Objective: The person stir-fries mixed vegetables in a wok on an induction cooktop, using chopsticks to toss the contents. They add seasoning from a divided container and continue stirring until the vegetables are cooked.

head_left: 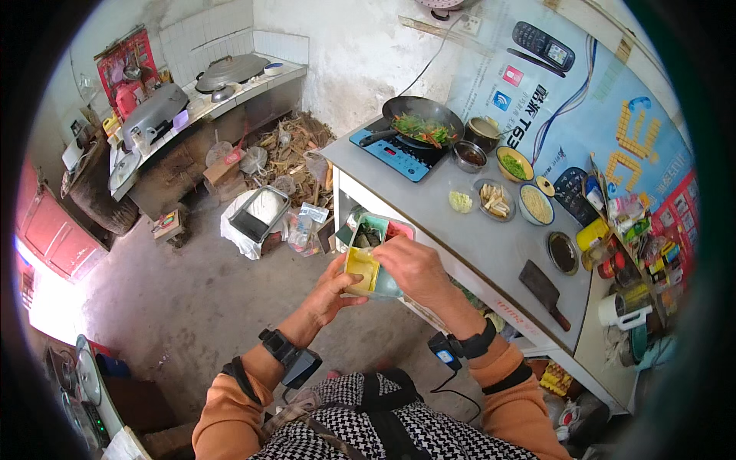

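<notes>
My left hand grips the left side of a seasoning box with green, red, yellow and pale blue compartments. My right hand is closed over the box above the yellow compartment, pinching something too small to make out. The box is in front of the grey counter. On it, a black wok of chopped greens and red bits sits on an induction cooker, beside bowls of chopped green stuff and pale grains, and plates of pale pieces.
A cleaver and dark plate lie on the counter's right, near packed bottles. A tiled stove with lidded pots, a firewood pile and a tray are at back left. A red door stands left.
</notes>
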Motion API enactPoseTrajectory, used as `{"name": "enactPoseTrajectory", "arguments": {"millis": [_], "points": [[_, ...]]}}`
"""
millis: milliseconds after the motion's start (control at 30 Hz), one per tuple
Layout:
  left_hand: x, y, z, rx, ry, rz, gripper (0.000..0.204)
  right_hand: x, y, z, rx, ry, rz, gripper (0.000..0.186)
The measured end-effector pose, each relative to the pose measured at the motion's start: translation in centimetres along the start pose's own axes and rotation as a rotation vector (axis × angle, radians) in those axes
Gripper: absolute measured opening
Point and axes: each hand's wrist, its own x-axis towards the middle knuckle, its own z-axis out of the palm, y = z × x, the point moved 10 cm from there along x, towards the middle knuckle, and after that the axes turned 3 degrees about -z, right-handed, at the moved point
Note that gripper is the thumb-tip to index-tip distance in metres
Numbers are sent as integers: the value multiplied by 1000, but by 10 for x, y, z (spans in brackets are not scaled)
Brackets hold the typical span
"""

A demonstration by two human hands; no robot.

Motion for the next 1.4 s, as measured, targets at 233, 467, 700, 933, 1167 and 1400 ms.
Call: {"name": "enactPoseTrajectory", "arguments": {"millis": [233, 467, 700, 933, 1167, 1400], "points": [[79, 15, 12, 13, 1, -28, 71, -4, 159, -39, 569, 243, 528, 13], [160, 48, 40, 33, 38, 26, 72, 23, 270, -74, 204, 106, 404, 13], [199, 67, 47, 72, 123, 50, 75, 46, 296, -34, 80, -73, 195, 9], [220, 75, 33, 29, 99, 10, 72, 46, 349, -36, 341, 14, 455, 13], [231, 74, 17, -7, 66, -32, 67, 33, 388, -30, 630, 113, 819, 16], [233, 72, 14, -23, 45, -53, 62, 25, 412, -36, 812, 273, 940, 15]]}}
